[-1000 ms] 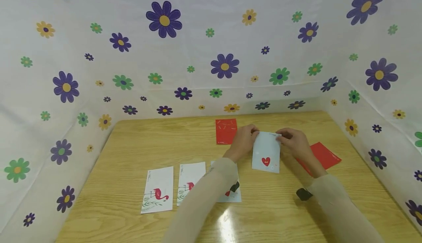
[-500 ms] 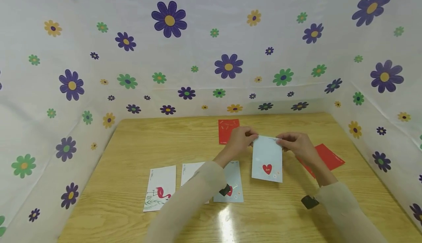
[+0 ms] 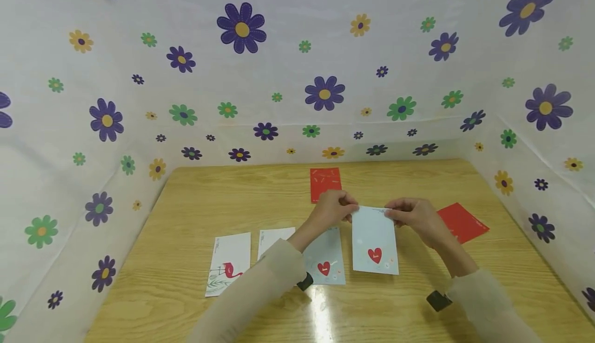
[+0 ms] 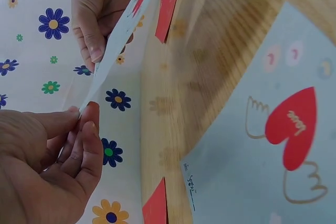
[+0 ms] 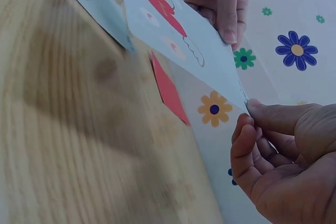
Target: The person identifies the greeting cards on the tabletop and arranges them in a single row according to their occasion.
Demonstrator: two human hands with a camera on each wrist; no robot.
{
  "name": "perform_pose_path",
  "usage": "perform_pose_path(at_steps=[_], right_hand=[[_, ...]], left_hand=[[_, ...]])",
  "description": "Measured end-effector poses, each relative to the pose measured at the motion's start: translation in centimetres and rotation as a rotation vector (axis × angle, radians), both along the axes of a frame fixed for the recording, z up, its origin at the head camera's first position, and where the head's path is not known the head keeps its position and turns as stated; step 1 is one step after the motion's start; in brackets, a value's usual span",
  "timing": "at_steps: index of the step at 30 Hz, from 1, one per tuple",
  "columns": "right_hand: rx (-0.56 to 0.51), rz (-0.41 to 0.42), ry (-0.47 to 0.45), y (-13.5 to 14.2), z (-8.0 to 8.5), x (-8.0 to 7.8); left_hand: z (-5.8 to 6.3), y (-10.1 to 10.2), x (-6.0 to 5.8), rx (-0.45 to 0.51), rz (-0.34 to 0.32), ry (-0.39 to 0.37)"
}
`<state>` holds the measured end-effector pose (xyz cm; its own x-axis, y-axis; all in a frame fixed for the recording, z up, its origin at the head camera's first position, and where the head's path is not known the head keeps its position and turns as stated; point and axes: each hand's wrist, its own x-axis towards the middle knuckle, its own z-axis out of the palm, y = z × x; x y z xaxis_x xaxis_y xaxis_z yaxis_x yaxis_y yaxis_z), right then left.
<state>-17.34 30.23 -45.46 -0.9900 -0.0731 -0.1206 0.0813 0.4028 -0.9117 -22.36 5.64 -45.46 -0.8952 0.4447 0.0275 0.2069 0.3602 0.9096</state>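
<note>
Between my two hands hangs a light blue card (image 3: 375, 237) with a red winged heart near its lower edge, raised above the table. My left hand (image 3: 329, 211) pinches its upper left corner between thumb and fingers. At the upper right corner, my right hand (image 3: 416, 221) pinches it the same way. In the left wrist view the held card (image 4: 113, 59) shows almost edge-on; the right wrist view shows its printed face. A matching blue heart card (image 3: 325, 255) lies on the table just left of it, partly covered by my left forearm.
Left on the wooden table (image 3: 186, 214) lie a white flamingo card (image 3: 230, 265) and another white card (image 3: 274, 237), partly behind my sleeve. A red card (image 3: 325, 177) lies at the back, and red cards (image 3: 460, 221) lie at right. A flower-printed cloth (image 3: 279, 64) encloses the table.
Both hands have drawn the held card toward me and slightly left, its lower edge now nearer the front of the table. The head view has shifted slightly.
</note>
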Motion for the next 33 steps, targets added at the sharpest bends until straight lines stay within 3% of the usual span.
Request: perform_pose_path(at_steps=[6, 12, 23, 28, 33], right_hand=[[-0.048, 0.034, -0.033, -0.6, -0.7, 0.7], [-0.062, 0.049, -0.038, -1.0, -1.5, 1.1], [-0.030, 0.037, -0.079, -1.3, -2.9, 1.1], [-0.014, 0.032, -0.066, -1.4, -3.5, 1.0], [0.078, 0.022, -0.012, -1.8, -4.1, 0.8]], left_hand=[[-0.5, -0.9, 1.0, 0.000, -0.045, -0.042], [-1.0, -1.3, 1.5, -0.018, -0.048, -0.071], [-2.3, -1.5, 1.6, -0.192, -0.056, 0.026], [-2.9, -1.5, 1.5, -0.275, -0.032, 0.080], [-3.1, -1.4, 1.5, -0.360, -0.009, 0.142]])
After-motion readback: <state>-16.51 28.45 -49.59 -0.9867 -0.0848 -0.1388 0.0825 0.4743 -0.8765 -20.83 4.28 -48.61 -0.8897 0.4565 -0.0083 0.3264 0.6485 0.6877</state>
